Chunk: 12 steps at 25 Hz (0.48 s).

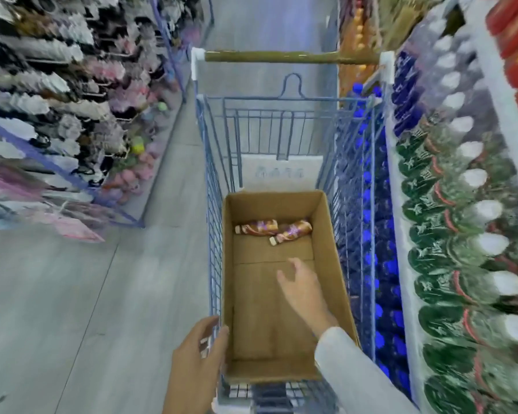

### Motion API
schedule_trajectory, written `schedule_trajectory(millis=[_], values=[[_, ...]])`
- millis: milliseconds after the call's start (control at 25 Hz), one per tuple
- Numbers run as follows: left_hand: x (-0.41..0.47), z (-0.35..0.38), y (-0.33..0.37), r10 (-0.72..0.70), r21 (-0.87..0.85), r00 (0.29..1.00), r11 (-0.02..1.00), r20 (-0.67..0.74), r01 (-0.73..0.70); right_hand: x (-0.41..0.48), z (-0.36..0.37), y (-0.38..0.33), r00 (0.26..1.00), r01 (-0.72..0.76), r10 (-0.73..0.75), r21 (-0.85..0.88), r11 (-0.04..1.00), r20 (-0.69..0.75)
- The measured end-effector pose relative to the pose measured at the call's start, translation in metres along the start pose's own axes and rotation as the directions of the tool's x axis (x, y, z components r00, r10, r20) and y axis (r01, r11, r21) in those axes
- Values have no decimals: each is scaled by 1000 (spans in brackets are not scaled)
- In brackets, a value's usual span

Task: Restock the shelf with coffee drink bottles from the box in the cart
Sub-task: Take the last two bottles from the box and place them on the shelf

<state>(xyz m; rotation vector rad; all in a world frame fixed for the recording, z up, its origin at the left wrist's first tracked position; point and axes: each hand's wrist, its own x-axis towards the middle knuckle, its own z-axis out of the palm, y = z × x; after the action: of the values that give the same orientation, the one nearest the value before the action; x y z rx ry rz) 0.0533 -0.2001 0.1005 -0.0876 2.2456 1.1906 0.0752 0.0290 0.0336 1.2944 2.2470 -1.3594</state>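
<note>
A brown cardboard box [332,234] stands open inside the blue wire cart [213,180]. Two coffee drink bottles lie on their sides at the box's far end: one [256,228] to the left, the other [292,232] to its right, touching it. My right hand [304,289] reaches into the box with fingers spread and relaxed, a little short of the bottles and holding nothing. My left hand [201,354] grips the cart's near left rim beside the box's corner. The shelf [401,234] on the right carries rows of bottles.
The cart's handle bar [290,57] is at the far end. Green-labelled bottles with white caps [461,234] fill the right shelf, blue-capped bottles [371,222] sit lower. Racks of hanging goods [57,115] line the left side. Grey floor [72,294] runs between.
</note>
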Motion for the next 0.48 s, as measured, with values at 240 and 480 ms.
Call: schedule_trajectory(millis=[240, 480], values=[[56, 14, 8, -77, -50, 997, 996, -4, 76, 209, 44, -7, 987, 121, -67, -402, 908, 145], [107, 23, -7, -50, 5, 998, 999, -27, 50, 310, 108, 22, 974, 206, -58, -748, 631, 219]])
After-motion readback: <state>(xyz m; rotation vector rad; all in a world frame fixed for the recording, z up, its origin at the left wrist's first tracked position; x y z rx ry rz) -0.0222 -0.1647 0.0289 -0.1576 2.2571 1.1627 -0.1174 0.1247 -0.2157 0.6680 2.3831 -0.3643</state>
